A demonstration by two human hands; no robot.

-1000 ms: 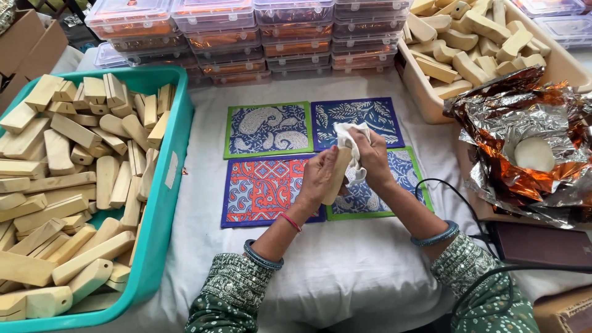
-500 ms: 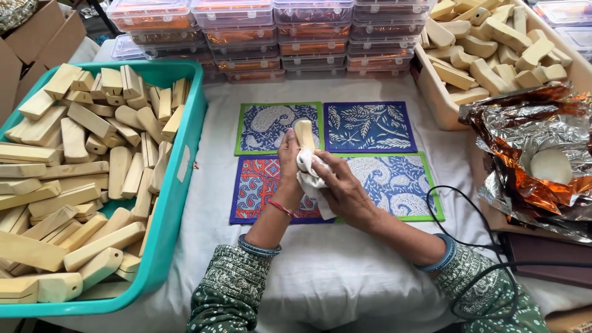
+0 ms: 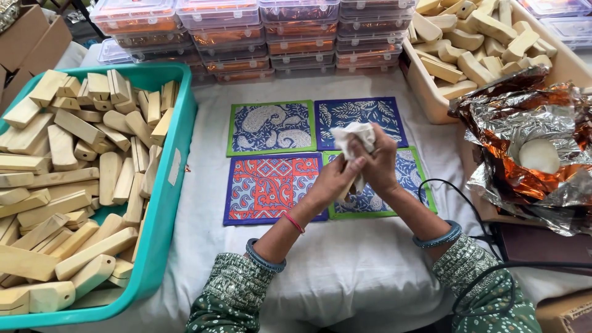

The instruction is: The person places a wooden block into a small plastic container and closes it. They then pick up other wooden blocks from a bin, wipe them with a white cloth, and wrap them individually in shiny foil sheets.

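The desk (image 3: 370, 277) has a white cloth over it, and it is full of things on all sides. Close to the person, two arms in green sleeves reach in, with blue bangles on the wrists. A black cord (image 3: 487, 271) curls on the right side, just past the right sleeve.

On the left sits a big teal bin (image 3: 169, 203) heaped with pale wood blocks (image 3: 74, 185). In the middle lie four bright mats (image 3: 271, 185) in a square, touching each other. On the right is crinkly foil (image 3: 524, 142) with a round white lump (image 3: 538, 155) in it. Further back on the right is a cream tray (image 3: 425, 92) with more wood pieces. At the far edge stand stacks of clear boxes (image 3: 246, 31) with orange stuff inside. Brown cartons sit at the far left corner.

The two hands meet above the mats, over the lower right one. The left hand (image 3: 336, 182) has its grip closed on a small block (image 3: 350, 188), mostly hidden by fingers. The right hand (image 3: 379, 163) has its grip clenched on a white rag (image 3: 354, 135), pressed against the block. The block looks to stand nearly upright, long way up and down, top end in the rag, but I cannot tell for sure. Nothing blocks the hands.
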